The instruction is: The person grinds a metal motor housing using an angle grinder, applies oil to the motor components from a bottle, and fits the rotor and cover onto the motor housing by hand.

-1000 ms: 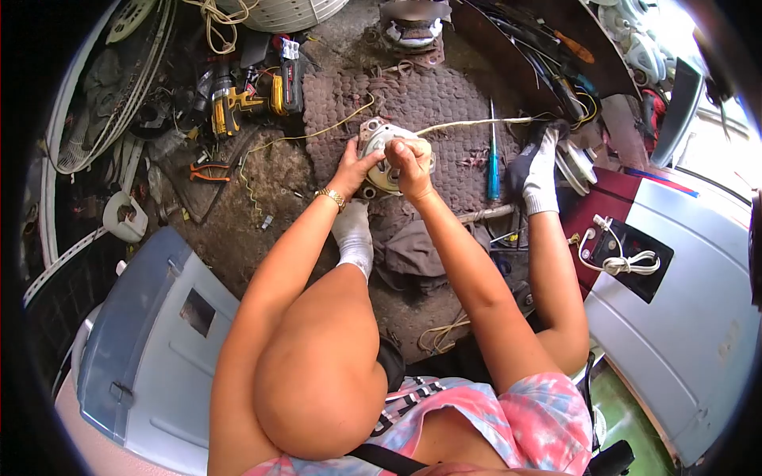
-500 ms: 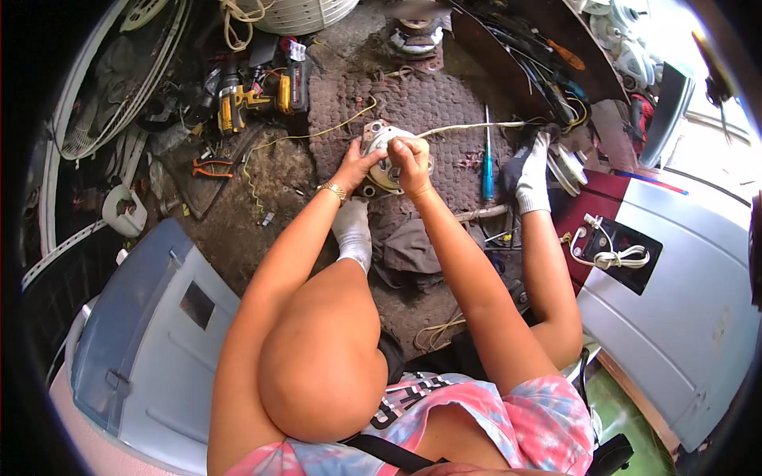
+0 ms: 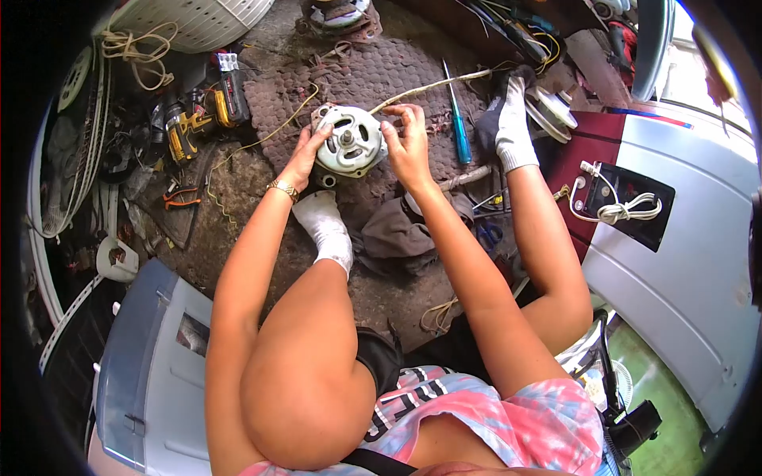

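A round electric motor (image 3: 349, 151) with a slotted silver cover and a short shaft in its middle rests on the brown woven mat (image 3: 278, 103). My left hand (image 3: 304, 159) grips its left side, with the thumb over the rim and the other fingers partly hidden. Close by the motor's right edge is my right hand (image 3: 409, 151), its thumb and bent fingers apart; whether it touches the rim I cannot tell. A pale cable (image 3: 432, 89) leads from behind the motor to the upper right. Beyond the right hand lies a blue-handled screwdriver (image 3: 460, 136).
A yellow cordless drill (image 3: 186, 133) and orange-handled pliers (image 3: 182, 197) lie at the left. Grey cloth (image 3: 397, 230) is bunched below the motor. Another motor-like part (image 3: 340, 17) stands at the top. A pale panel with a coiled cord (image 3: 627, 208) is at the right.
My right hand has come off the motor's middle to its right side, and its fingers have spread. The slotted cover and shaft now show. The view has shifted.
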Demonstrator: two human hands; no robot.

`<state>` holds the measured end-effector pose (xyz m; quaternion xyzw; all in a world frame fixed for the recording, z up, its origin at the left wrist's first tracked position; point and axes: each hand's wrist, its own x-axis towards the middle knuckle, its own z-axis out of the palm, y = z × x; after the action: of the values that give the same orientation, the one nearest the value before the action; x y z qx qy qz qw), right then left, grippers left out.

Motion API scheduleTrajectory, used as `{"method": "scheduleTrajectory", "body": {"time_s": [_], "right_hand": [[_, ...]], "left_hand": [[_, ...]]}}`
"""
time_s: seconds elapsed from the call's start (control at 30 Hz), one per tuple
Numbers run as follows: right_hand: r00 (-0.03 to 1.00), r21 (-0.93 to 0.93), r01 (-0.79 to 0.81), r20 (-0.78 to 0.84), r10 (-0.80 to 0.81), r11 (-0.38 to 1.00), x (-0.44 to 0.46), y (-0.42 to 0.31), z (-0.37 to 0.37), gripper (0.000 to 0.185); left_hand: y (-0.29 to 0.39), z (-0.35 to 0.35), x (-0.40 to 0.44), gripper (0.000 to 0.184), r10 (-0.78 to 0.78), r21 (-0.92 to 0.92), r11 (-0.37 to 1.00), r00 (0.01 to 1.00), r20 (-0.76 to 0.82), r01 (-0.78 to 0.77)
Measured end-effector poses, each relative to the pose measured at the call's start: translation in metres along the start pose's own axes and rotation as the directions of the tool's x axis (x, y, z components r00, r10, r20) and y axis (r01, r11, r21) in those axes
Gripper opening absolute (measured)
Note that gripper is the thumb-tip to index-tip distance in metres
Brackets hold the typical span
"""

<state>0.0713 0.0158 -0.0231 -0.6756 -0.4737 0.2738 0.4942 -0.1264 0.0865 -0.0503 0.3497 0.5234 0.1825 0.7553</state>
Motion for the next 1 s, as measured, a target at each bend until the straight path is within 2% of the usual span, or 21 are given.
{"method": "scheduleTrajectory", "body": {"time_s": [0.1,0.2,0.33,0.37,0.47,0.53,0.57,0.6,0.67,0.73,0.77,0.8,0.87,0.93,0.97,1.0], "right_hand": [[0.999,-0.036,-0.008,-0.04,0.007,0.999,-0.001,0.003,0.002,0.026],[0.98,0.021,-0.195,-0.024,0.195,0.981,-0.004,0.01,0.01,0.029],[0.947,0.028,-0.32,0.031,0.319,0.947,-0.017,0.021,0.021,0.041],[0.948,-0.001,-0.316,0.038,0.316,0.949,-0.02,0.023,0.024,0.048],[0.959,-0.156,-0.274,0.036,0.283,0.949,-0.023,0.025,0.026,0.053],[0.94,-0.216,-0.312,0.069,0.333,0.925,-0.023,0.024,0.025,0.056],[0.929,-0.251,-0.332,0.082,0.362,0.909,-0.022,0.023,0.023,0.056],[0.916,-0.288,-0.35,0.093,0.39,0.891,-0.021,0.023,0.022,0.056],[0.908,-0.183,-0.38,0.113,0.404,0.907,-0.019,0.03,0.016,0.052],[0.915,-0.191,-0.372,0.091,0.393,0.908,-0.019,0.035,0.014,0.048],[0.883,-0.106,-0.439,0.134,0.451,0.892,-0.02,0.037,0.011,0.045],[0.895,-0.13,-0.415,0.116,0.43,0.9,-0.023,0.036,0.01,0.045],[0.853,0.275,-0.516,0.253,0.457,0.811,-0.03,0.034,0.003,0.044],[0.859,0.291,-0.506,0.252,0.446,0.812,-0.038,0.026,-0.004,0.043],[0.863,0.302,-0.5,0.248,0.44,0.812,-0.042,0.021,-0.008,0.042],[0.883,0.232,-0.457,0.235,0.406,0.859,-0.046,0.019,-0.01,0.04]], "left_hand": [[-0.005,0.001,-0.001,0.096,0.009,0.051,0.999,0.998,-0.069,-0.005],[-0.011,-0.004,0.001,0.106,0.015,0.068,0.998,1.0,-0.024,-0.013],[-0.025,-0.009,0.01,0.114,0.012,0.059,0.998,0.996,-0.089,-0.007],[-0.026,-0.012,0.012,0.114,0.004,0.062,0.998,0.998,-0.07,0.0],[-0.009,-0.006,0.003,0.114,-0.027,0.084,0.996,0.999,-0.031,0.03],[0.005,0.001,-0.006,0.112,-0.054,0.115,0.992,0.998,-0.029,0.057],[-0.004,0.0,0.0,0.096,-0.081,0.107,0.989,0.982,-0.168,0.1],[-0.002,0.002,-0.002,0.094,-0.07,0.076,0.994,0.992,-0.11,0.078],[-0.001,0.008,-0.006,0.09,-0.037,0.012,0.999,0.999,0.004,0.036],[-0.002,0.017,-0.013,0.082,0.007,-0.001,1.0,1.0,-0.022,-0.008],[0.003,0.025,-0.023,0.082,0.026,-0.021,0.999,0.999,-0.037,-0.026],[0.007,0.031,-0.032,0.081,0.042,-0.04,0.998,0.998,-0.053,-0.044],[0.009,0.034,-0.046,0.079,0.002,-0.067,0.998,0.999,-0.042,-0.004],[0.017,0.041,-0.062,0.08,-0.027,-0.131,0.991,1.0,-0.006,0.026],[0.021,0.044,-0.07,0.08,0.025,-0.1,0.995,1.0,-0.001,-0.025],[0.025,0.046,-0.076,0.08,0.078,-0.069,0.995,0.997,0.006,-0.078]]}}
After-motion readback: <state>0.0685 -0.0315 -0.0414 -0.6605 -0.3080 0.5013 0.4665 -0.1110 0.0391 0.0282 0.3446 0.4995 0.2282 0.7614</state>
